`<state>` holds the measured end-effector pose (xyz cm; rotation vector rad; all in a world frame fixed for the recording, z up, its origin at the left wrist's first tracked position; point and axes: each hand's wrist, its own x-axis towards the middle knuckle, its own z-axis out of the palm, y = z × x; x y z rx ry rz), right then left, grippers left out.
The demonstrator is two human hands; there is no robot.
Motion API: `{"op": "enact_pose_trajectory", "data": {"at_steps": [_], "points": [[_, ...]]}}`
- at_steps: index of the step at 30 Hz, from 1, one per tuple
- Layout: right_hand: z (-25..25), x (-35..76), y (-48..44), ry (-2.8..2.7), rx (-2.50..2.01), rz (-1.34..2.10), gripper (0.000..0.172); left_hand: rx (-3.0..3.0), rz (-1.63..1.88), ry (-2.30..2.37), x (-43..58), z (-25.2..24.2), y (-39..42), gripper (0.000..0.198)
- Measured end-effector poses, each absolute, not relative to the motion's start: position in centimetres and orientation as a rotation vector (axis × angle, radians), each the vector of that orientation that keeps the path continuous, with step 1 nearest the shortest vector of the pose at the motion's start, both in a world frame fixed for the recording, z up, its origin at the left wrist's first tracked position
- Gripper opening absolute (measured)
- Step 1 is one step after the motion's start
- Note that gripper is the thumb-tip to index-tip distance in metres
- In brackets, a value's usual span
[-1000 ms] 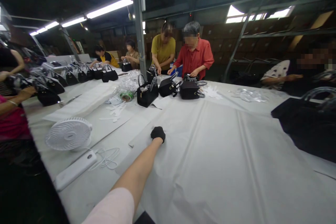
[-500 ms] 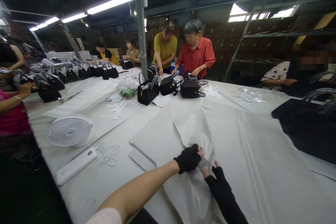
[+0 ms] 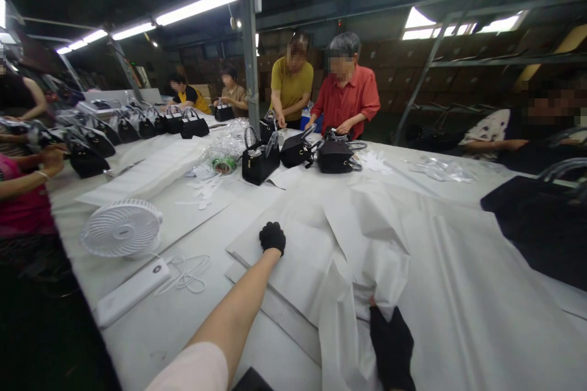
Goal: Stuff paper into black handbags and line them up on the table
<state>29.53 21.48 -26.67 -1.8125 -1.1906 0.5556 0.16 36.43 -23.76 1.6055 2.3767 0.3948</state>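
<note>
My left hand (image 3: pixel 272 238), in a black fingerless glove, rests on the left part of a pale grey sheet stack (image 3: pixel 293 259). Its fingers are curled under, with the tips hidden. My right hand (image 3: pixel 393 342), gloved the same way, is closed on a crumpled pale sheet (image 3: pixel 380 244) that bunches up in folds in front of it. Whether the sheet is paper or thin plastic I cannot tell. Beneath my hands, more flat pale sheeting (image 3: pixel 463 275) spreads to the right.
A white fan (image 3: pixel 121 229), a white power bank (image 3: pixel 132 293) and a coiled cable lie left. Black handbags (image 3: pixel 260 162) stand ahead, near clear plastic wrap (image 3: pixel 229 146) and a tape roll (image 3: pixel 224 165). A large black bag (image 3: pixel 536 220) lies right. Co-workers (image 3: pixel 348 91) stand across the table.
My left hand has left the bunched sheet and moved left and forward onto the stack. My right hand has moved down and closed on the sheet, which has crumpled more and shifted right.
</note>
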Motion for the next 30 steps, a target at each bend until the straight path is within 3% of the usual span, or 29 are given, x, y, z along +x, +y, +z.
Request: {"op": "enact_pose_trajectory", "data": {"at_steps": [4, 12, 16, 25, 30], "points": [[-26.8, 29.4, 21.3, -1.192, -1.824, 0.554, 0.076, 1.576, 0.287, 2.429, 1.4, -24.2, 37.8, 0.020], [-26.5, 29.3, 21.2, -1.219, -1.812, 0.582, 0.075, 1.537, 0.407, 2.574, 0.8, -25.1, 37.5, 0.040], [-26.5, 29.3, 21.1, -1.196, -1.820, 0.589, 0.074, 1.594, 0.452, 2.515, 1.6, -26.3, 37.8, 0.029], [-26.5, 29.4, 21.1, -1.220, -1.878, 0.583, 0.079, 1.736, 0.634, 2.291, 2.3, -25.2, 38.3, 0.038], [-27.0, 29.6, 21.3, -1.189, -1.860, 0.584, 0.079, 1.527, 0.842, 2.130, 3.6, -24.5, 38.0, 0.045]]}}
